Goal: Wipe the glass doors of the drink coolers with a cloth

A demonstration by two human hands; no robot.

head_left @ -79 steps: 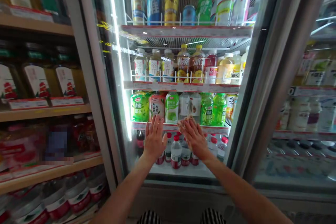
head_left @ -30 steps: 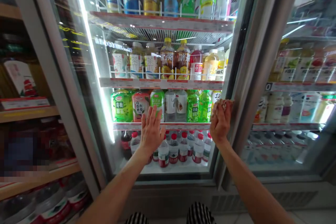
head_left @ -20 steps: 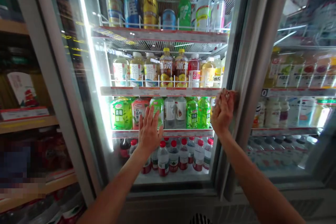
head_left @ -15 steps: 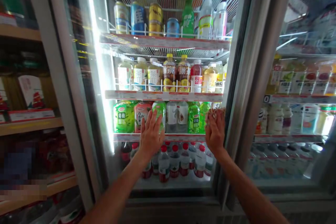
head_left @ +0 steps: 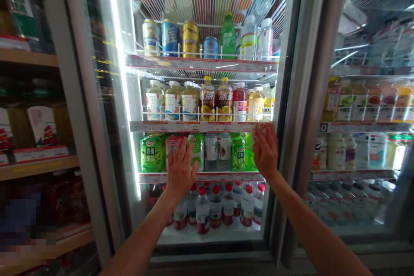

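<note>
In the head view, my left hand (head_left: 181, 171) lies with fingers stretched against the glass door (head_left: 213, 220) of a lit drinks cooler, in front of a red-labelled bottle and a green bottle (head_left: 196, 151). My right hand (head_left: 268, 155) is raised near the door's right frame. Its fingers press a crumpled, pale brownish cloth (head_left: 262, 128) to the glass, level with a shelf rail. The fingers partly hide the cloth, and the hand covers part of the bottles behind it.
Behind the glass, shelves hold cans (head_left: 190, 39), tea bottles (head_left: 207, 100) and red-capped bottles (head_left: 202, 211). A metal door frame (head_left: 300, 108) stands to the right, with another glass-fronted cooler beyond it. Wooden shelves (head_left: 32, 168) with jars are at the left.
My right hand has moved up the glass with the cloth, from below the shelf rail to in front of it. My left hand has shifted slightly left. The view has tilted upward.
</note>
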